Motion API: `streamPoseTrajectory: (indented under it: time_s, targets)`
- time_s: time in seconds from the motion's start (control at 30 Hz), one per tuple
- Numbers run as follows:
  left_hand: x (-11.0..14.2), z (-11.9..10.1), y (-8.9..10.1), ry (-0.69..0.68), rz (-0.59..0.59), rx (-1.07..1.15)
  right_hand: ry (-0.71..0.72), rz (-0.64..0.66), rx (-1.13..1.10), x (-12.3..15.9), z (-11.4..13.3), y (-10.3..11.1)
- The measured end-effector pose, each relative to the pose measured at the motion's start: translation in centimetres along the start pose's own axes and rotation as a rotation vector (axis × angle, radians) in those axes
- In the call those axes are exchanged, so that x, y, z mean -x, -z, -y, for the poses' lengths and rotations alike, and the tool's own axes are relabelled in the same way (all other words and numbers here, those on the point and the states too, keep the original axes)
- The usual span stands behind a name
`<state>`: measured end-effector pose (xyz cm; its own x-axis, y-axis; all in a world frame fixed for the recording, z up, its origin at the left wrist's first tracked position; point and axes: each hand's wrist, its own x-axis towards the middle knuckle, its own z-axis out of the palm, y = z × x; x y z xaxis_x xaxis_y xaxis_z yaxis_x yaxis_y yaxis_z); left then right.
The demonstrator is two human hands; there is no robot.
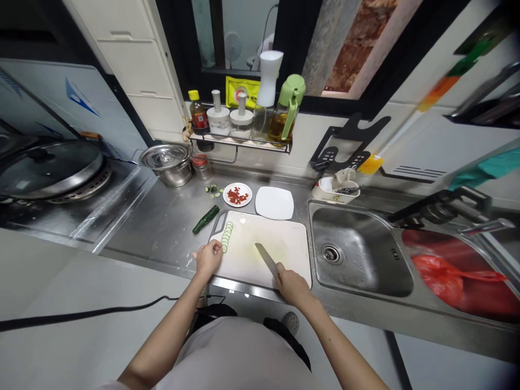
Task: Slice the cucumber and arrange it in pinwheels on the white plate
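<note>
My right hand (293, 284) grips a kitchen knife (266, 257), its blade lying low over the middle of the white cutting board (284, 238). At the board's left side, a row of overlapping cucumber slices (227, 235) runs front to back. My left hand (208, 259) is at the near end of that row, fingers curled together beside the last slice; whether a slice is between them cannot be made out. A dark green cucumber piece (206, 219) lies on the steel counter, left of the board's grey handle (220, 221).
Behind the board are a plate of chopped red pieces (238, 194) and a white square plate (274, 202). Cucumber scraps (213, 189) lie nearby. A sink (357, 249) adjoins on the right. A lidded steel pot (170, 165) stands back left, and a seasoning rack (244, 142) hangs behind.
</note>
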<state>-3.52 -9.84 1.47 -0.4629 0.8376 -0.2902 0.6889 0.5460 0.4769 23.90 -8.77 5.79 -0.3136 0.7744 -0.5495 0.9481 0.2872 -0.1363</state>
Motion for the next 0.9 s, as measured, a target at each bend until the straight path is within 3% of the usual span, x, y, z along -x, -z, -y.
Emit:
streamPoseTrajectory:
  time_s: [0.33, 0.73, 0.9]
  targets:
    - [-0.2, 0.3, -0.2, -0.041, -0.012, -0.138, -0.016, 0.014, -0.017, 0.4, 0.3, 0.5]
    - [0.0, -0.2, -0.1, -0.066, -0.057, -0.101, -0.102, -0.101, -0.228, -0.7, 0.8, -0.3]
    - [-0.2, -0.6, 0.1, -0.074, -0.084, -0.079, -0.217, -0.227, -0.393, -2.0, -1.1, -0.4]
